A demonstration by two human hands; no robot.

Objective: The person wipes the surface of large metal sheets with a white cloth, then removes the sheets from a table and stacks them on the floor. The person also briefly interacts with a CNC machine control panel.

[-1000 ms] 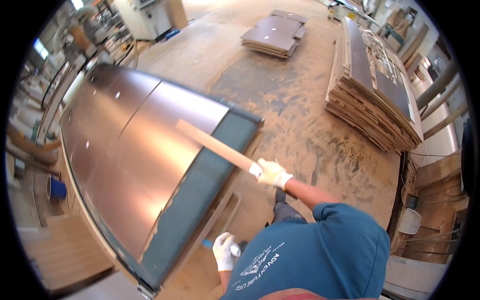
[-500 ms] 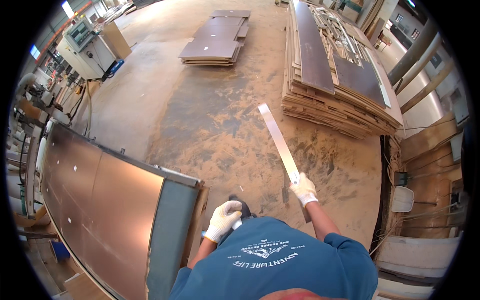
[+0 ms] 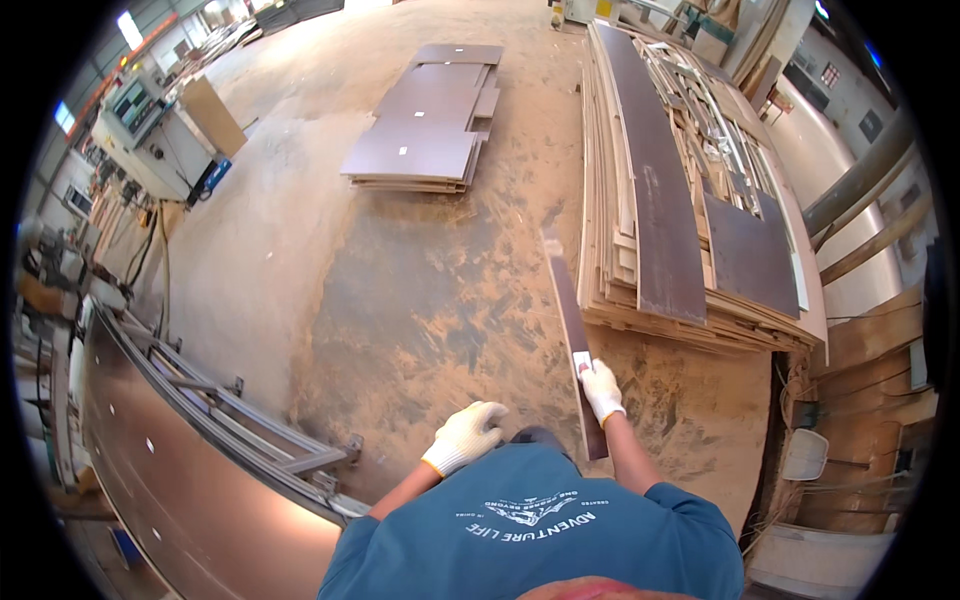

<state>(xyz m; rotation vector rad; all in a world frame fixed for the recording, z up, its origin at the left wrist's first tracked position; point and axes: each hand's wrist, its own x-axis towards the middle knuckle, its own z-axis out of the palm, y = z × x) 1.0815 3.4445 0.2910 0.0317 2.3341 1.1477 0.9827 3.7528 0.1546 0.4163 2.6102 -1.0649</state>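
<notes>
Two hands in white knit gloves, well apart. L hand (image 3: 468,438) hangs over the floor (image 3: 260,260) just ahead of the blue shirt (image 3: 530,515), fingers loosely curled; can't tell if there's anything in it. R hand (image 3: 601,391) is clamped on a long, narrow dk-brown strip (image 3: 567,300), grip a bit nearer the body end than the far end. Strip is held over the floor, R of the L hand, pointing away from the body w/ a slight lean L; its near end is beside the R forearm, far end blurred, nr the big stack's near-L corner but apart from it. White label (image 3: 582,360) on the strip, right by the thumb.

Big stack of boards (image 3: 612,270) along the floor's R side, loose offcuts (image 3: 690,120) + dk panels on top. Low stack of brown panels (image 3: 425,130) farther off, toward the floor's far edge, small white labels on it. Control cabinet (image 3: 160,145) at the floor's L edge, blue item (image 3: 213,178) at its foot. Floor's near-L corner: glossy brown panel (image 3: 180,470) w/ metal rails (image 3: 250,420) alongside. Sawdust (image 3: 400,350) btwn the rails & big stack.
</notes>
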